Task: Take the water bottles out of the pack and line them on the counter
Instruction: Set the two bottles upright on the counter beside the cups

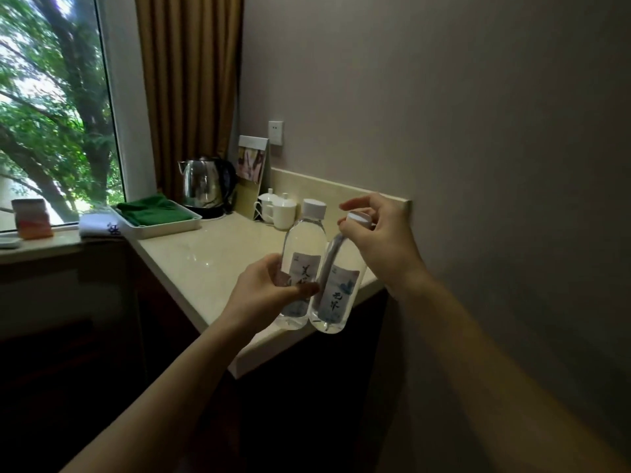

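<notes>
1. Two clear plastic water bottles with white screw caps and pale printed labels sit side by side and touching, held up in front of you over the near corner of the counter: the left bottle [302, 264] stands nearly upright, and the right bottle [338, 285] tilts with its cap leaning right.
2. Your left hand [269, 291] wraps the left bottle's lower half, the thumb lying across its label.
3. Your right hand [379, 240] pinches the right bottle at its cap and neck, with the upper fingers lifted and loosely curled above the cap.
4. Whether any pack wrap is round the bottles cannot be told.
5. Below them runs the glossy cream stone counter [205, 264], with a low upstand against the grey wall.
6. At the far end stand two white lidded ceramic cups [278, 208], just beside a propped printed card [251, 165].
7. Left of those sits a polished steel electric kettle [205, 182] on its dark base, near a white tray [164, 227] holding a folded green cloth [153, 208].
8. A white wall socket [275, 132] is above the card; a brown curtain [187, 80] hangs by the window [51, 107].
</notes>
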### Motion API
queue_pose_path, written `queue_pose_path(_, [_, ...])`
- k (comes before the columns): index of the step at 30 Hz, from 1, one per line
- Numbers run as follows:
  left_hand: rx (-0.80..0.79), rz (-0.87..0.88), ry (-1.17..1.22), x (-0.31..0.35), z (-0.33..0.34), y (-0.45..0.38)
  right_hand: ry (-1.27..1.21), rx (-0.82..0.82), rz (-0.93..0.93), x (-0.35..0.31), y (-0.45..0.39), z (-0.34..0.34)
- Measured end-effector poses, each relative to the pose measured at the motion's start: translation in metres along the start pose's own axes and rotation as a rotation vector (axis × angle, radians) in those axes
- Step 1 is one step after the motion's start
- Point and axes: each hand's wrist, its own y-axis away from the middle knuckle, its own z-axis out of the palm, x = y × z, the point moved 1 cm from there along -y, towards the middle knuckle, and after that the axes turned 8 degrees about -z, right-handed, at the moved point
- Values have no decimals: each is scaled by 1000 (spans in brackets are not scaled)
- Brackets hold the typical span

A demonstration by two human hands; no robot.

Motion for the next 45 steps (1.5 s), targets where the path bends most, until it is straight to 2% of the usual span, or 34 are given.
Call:
queue_pose_path(8, [-34, -40, 6, -39, -82, -65, 142, 28, 2, -2, -31, 108])
queue_pose_path(15, [-82, -53, -5, -66, -108, -103, 174, 69, 108, 26, -48, 152])
queue_pose_path(22, [-170, -49, -9, -70, -103, -159, 159, 81, 122, 63, -81, 157])
queue_pose_path(28, [-202, -69, 17, -64, -90, -207, 138, -17, 130, 90, -119, 150])
queue_pose_path(45, [-277, -57, 30, -73, -58, -319, 149, 187, 175, 182, -182, 159])
